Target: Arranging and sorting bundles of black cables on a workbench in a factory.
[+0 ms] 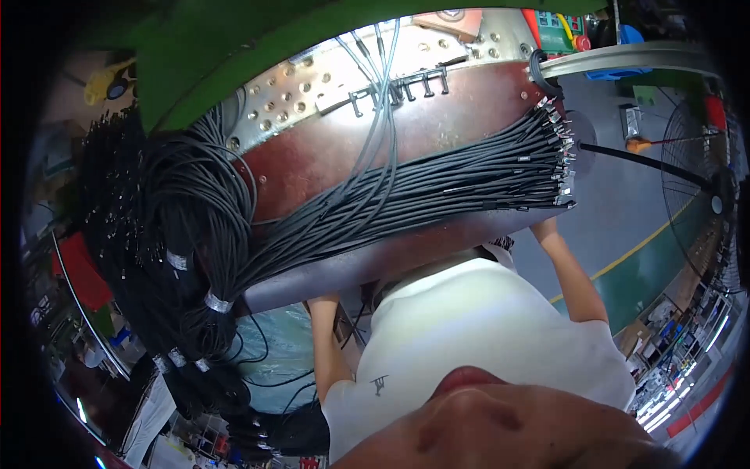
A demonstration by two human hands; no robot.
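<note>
A thick sheaf of black cables point(437, 184) lies across a brown tabletop point(305, 164), its metal-tipped ends point(564, 156) lined up at the right side. Several cables rise from it through a black toothed holder point(402, 90) toward a brightly lit metal plate. My left hand point(323, 300) goes beneath the table's near edge, so only the wrist part shows. My right hand point(544, 229) reaches under that edge near the cable ends; its fingers are hidden. Whether either hand holds anything is out of sight.
Hanging cable bundles point(199, 187) bound with silver tape point(219, 303) crowd the left side. A green panel point(195, 70) overhangs the far left. At the right stand a fan point(687, 180) and a curved pale rail point(625, 59). A control box point(558, 35) with a red button sits far right.
</note>
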